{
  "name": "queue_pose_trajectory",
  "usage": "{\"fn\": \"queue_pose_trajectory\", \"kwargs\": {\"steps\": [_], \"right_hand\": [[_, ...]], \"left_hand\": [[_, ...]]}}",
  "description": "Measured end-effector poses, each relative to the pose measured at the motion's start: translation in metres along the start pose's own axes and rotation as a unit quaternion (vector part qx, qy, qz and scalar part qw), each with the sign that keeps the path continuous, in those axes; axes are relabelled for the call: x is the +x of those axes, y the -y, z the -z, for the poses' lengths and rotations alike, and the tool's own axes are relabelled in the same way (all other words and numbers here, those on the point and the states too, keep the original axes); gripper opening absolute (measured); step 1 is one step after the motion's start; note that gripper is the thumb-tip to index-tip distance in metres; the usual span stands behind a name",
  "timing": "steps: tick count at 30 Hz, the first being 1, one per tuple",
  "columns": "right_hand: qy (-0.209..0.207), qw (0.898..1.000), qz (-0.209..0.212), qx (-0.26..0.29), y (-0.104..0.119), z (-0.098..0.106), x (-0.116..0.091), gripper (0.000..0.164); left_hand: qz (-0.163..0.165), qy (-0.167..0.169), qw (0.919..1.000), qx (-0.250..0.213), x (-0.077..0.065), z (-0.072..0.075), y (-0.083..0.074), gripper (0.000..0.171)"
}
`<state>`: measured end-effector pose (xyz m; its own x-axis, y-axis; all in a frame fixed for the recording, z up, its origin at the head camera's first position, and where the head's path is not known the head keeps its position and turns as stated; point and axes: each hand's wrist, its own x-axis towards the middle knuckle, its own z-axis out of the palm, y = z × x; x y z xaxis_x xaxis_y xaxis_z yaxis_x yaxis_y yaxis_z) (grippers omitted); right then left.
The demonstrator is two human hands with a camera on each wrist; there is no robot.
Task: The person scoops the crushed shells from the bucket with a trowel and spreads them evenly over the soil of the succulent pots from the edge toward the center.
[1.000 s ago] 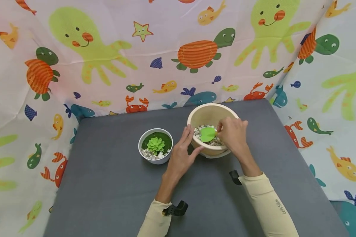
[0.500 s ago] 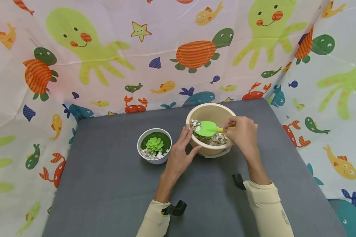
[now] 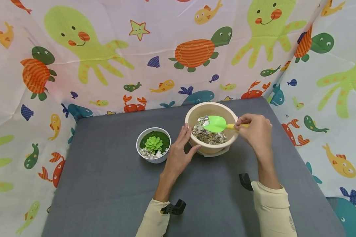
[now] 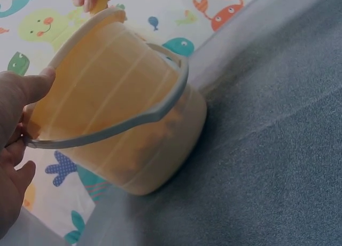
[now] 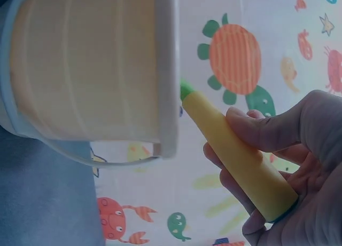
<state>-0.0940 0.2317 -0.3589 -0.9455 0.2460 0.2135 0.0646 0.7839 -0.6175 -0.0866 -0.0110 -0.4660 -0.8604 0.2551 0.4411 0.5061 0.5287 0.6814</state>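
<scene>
A cream bucket [image 3: 209, 108] holds small pebbles [image 3: 209, 137]. My left hand [image 3: 177, 156] rests against its near left side, thumb and fairly straight fingers touching the rim. In my right hand [image 3: 256, 133], thumb and fingers grip the yellow handle of a toy shovel [image 3: 216, 124]. Its green blade is over the bucket's inside, with pebbles at the tip. The right wrist view shows the yellow handle [image 5: 235, 150] slanting across the fingers, the blade mostly hidden behind the bucket. The bucket's carrying handle [image 4: 117, 128] hangs down its side in the left wrist view.
Left of the bucket stands a white bowl [image 3: 154, 160] with a green succulent [image 3: 153, 144], green ground cover and pale stones. Grey cloth [image 3: 112, 177] covers the table. A sea-animal curtain [image 3: 154, 39] closes off the back and sides.
The right hand has moved right with the shovel, whose blade has lifted from among the pebbles, carrying some on it. The left hand stays on the bucket.
</scene>
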Motion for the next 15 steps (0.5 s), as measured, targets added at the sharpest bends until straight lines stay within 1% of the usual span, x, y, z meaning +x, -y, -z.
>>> {"fn": "queue_pose_trajectory", "kwargs": {"steps": [5, 7, 11, 15], "right_hand": [[0.003, 1.0, -0.02, -0.005, 0.006, 0.009, -0.004, 0.005], [0.004, 1.0, -0.023, -0.007, 0.01, 0.011, -0.005, 0.005], [0.015, 1.0, -0.02, -0.005, 0.022, 0.014, -0.009, 0.006], [0.024, 1.0, -0.008, 0.001, 0.034, 0.015, -0.01, 0.005]], "left_hand": [[-0.003, -0.003, 0.9999, 0.011, 0.0, 0.001, -0.001, 0.073], [0.002, -0.007, 0.9999, 0.015, -0.001, 0.001, -0.003, 0.072], [0.026, -0.04, 0.9988, 0.006, -0.006, 0.007, -0.009, 0.066], [0.035, -0.092, 0.9952, 0.003, -0.011, 0.021, -0.01, 0.06]]}}
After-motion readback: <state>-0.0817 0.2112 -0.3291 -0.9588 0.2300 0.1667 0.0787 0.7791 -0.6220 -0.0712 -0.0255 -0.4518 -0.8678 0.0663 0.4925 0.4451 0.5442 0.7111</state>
